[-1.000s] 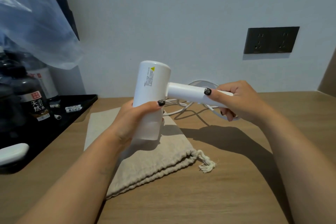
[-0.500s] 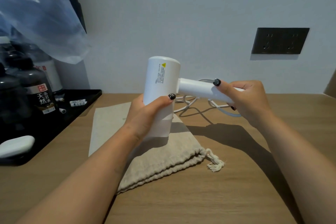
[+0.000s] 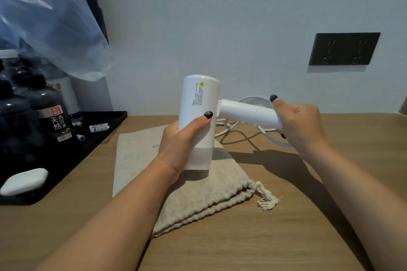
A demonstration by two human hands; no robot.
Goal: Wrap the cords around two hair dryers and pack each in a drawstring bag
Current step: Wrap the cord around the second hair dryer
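A white hair dryer is held above the wooden surface at frame centre, barrel upright, handle projecting toward 3 o'clock. The left hand is wrapped around the lower barrel, thumb across its front. The right hand is closed around the end of the handle, thumb on top. The white cord lies unwrapped in loose loops on the surface behind the dryer, at 1 o'clock from the barrel, running up toward the right hand.

Beneath the dryer lie beige drawstring bags, stacked flat on the surface, gathered mouths toward 4 o'clock, with a frayed tassel just beside them. How many bags are stacked cannot be told with certainty.

At 9 o'clock a black tray carries dark bottles and a white oval case. A dark wall socket sits at 2 o'clock. Clear plastic sheeting hangs at 10 o'clock.
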